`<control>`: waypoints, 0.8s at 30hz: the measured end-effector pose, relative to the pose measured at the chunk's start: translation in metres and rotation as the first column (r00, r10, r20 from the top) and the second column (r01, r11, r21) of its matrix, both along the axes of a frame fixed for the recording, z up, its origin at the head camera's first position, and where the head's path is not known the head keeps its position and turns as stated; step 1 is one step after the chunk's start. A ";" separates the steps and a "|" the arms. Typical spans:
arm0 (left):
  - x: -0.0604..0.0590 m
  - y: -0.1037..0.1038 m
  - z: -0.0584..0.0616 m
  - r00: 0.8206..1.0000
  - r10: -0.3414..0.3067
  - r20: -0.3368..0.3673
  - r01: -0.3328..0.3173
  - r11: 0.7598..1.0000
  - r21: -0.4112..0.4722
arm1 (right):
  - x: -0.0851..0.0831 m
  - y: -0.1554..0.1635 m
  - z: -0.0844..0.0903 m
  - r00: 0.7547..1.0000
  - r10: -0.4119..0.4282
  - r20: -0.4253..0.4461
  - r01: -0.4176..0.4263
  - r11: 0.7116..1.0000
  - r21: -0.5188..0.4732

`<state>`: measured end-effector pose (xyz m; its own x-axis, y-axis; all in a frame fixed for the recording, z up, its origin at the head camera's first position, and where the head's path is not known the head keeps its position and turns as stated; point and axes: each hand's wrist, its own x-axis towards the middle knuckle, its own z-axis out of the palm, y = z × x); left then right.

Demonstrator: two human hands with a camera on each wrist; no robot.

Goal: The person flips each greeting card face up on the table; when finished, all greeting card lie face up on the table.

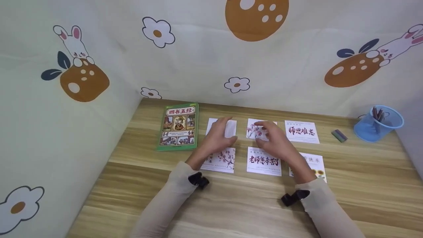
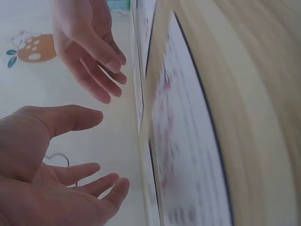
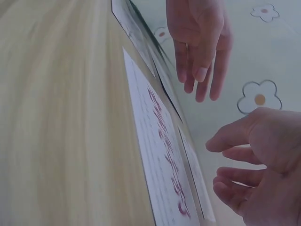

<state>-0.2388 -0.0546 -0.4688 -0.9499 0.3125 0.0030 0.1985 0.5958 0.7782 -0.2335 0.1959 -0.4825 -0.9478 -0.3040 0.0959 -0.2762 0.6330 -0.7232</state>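
Note:
My left hand (image 1: 218,135) hovers over a pale card (image 1: 231,128) and a blossom card (image 1: 224,161) below it, both partly covered. My right hand (image 1: 275,140) is above a card with pink flowers (image 1: 252,130), near a card with dark red writing (image 1: 264,162). Neither hand holds anything. In the left wrist view the fingers of the left hand (image 2: 61,165) are spread and loosely bent, apart from the cards. The right wrist view has the right hand (image 3: 265,165) in a similar relaxed pose, raised off the table, with a gap between the two hands.
A green-edged book (image 1: 178,127) lies left of the cards. To the right are another red-lettered card (image 1: 301,131), a sunflower card (image 1: 314,165) partly under the right wrist, a small dark multicoloured block (image 1: 339,136) and a blue mesh pen holder (image 1: 378,124). Patterned cloth (image 1: 198,66) hangs behind.

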 end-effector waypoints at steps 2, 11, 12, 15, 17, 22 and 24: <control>0.000 -0.009 -0.002 1.000 0.030 -0.009 -0.030 1.000 -0.006 | 0.000 -0.012 -0.001 0.999 0.043 -0.006 -0.043 0.999 0.001; -0.001 -0.030 -0.005 0.998 0.068 0.011 -0.068 0.998 -0.009 | -0.003 -0.057 0.002 0.988 0.141 0.069 -0.144 0.989 0.042; -0.001 -0.030 -0.005 0.997 0.072 0.016 -0.072 0.997 -0.008 | -0.004 -0.060 0.002 0.987 0.140 0.073 -0.144 0.988 0.047; -0.002 -0.032 -0.005 0.996 0.081 0.044 -0.081 0.997 -0.015 | -0.006 -0.067 0.000 0.989 0.132 0.069 -0.137 0.987 0.080; -0.002 -0.033 -0.005 0.994 0.082 0.070 -0.079 0.996 -0.035 | -0.007 -0.070 -0.002 0.990 0.131 0.061 -0.137 0.984 0.116; 0.000 -0.037 -0.003 0.991 0.075 0.109 -0.069 0.996 -0.053 | -0.008 -0.071 -0.005 0.988 0.141 0.069 -0.150 0.976 0.156; 0.000 -0.040 -0.004 0.990 0.077 0.115 -0.071 0.996 -0.048 | -0.007 -0.072 -0.005 0.987 0.145 0.076 -0.154 0.977 0.148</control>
<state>-0.2388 -0.0942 -0.4726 -0.9634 0.2388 -0.1214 0.0618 0.6392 0.7665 -0.2409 0.1240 -0.4878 -0.8932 -0.4491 -0.0223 -0.3323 0.6926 -0.6402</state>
